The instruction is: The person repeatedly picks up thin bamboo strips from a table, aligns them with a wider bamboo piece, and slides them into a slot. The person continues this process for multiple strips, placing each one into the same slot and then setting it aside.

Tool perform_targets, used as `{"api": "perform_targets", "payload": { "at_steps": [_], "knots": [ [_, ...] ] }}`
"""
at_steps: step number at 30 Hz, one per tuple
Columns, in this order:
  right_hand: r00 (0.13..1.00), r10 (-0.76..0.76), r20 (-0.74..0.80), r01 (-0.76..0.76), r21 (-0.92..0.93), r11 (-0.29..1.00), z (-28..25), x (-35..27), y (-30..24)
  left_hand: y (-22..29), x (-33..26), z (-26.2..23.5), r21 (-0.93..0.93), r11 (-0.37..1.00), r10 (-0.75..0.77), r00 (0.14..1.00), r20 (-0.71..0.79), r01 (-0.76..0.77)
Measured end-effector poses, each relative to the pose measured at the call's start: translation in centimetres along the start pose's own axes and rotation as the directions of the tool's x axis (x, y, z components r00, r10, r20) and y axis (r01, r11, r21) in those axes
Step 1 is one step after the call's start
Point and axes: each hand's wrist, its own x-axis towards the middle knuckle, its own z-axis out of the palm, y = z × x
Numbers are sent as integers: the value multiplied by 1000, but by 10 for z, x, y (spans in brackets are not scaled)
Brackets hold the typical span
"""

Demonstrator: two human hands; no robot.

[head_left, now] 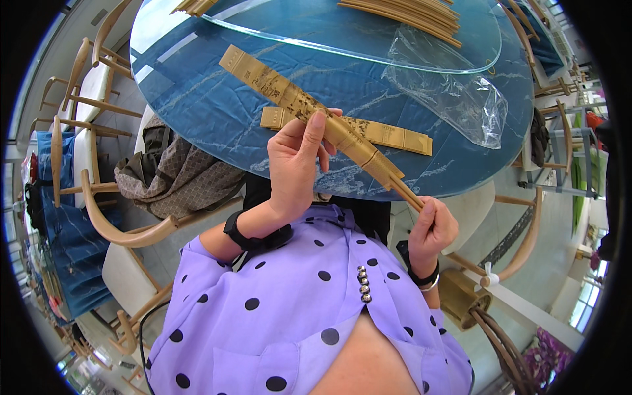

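The right hand (432, 230) pinches thin brown sticks (407, 193), their far ends hidden inside a long, flat gold paper sleeve (355, 146). The left hand (294, 161) grips this sleeve above the blue marbled table (197, 112), some fingers concealed. Behind, a second gold sleeve (398, 136) is partly covered. Farther lie a crumpled transparent plastic bag (484, 108) and a brown stick bundle (411, 18), cut off above.

Gold sleeve (352, 143) looks papery, satin sheen. Sticks (405, 193): smooth, look wooden. Turntable (316, 51): clear glossy glass. Bag (461, 105): thin crinkled plastic, shiny. Counter (209, 122): glossy, wrinkled in places.
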Motion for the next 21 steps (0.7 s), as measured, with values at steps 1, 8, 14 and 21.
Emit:
{"api": "perform_targets", "payload": {
  "at_steps": [1,8,14,21],
  "knots": [
    [1000,-4,-9,4,0,1000,0,0,1,2,1,1,-74,997,3,1000,-12,-4],
    [999,8,-36,-9,-9,1000,-1,-2,2,-4,-1,-4,87,996,20,1000,24,-22],
    [1000,15,-22,-15,0,1000,2,0,2,-5,-3,-1,22,1000,-23,998,54,22],
    [1000,29,-10,-29,-53,998,1,-1,-1,-2,12,-9,85,990,110,994,25,-112]
  ]
}}
